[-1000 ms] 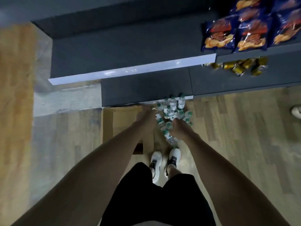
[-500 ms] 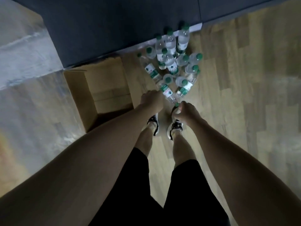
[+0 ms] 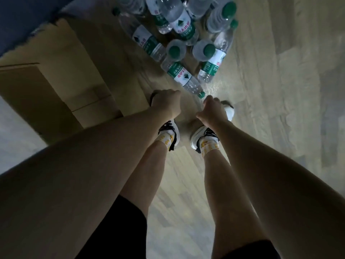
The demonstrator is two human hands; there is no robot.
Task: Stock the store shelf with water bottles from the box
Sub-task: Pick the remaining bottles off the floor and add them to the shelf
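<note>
My black shorts (image 3: pixel 119 228) and bare legs fill the near field; below them my white sneakers (image 3: pixel 172 134) stand on the wood-plank floor (image 3: pixel 270 109). My left hand (image 3: pixel 165 105) hangs above the left shoe, fingers curled under; whether they hold anything cannot be determined. My right hand (image 3: pixel 211 111) hangs above the right shoe, fingers curled, just beside the green cap of the nearest water bottle (image 3: pixel 183 76); contact cannot be confirmed. That bottle lies on its side on the floor. Beyond it, the water bottle cluster (image 3: pixel 186 25) mixes upright and toppled units, touching one another. The open cardboard box (image 3: pixel 56 75) lies left of the cluster, against the dark shelf base (image 3: pixel 22 21).
</note>
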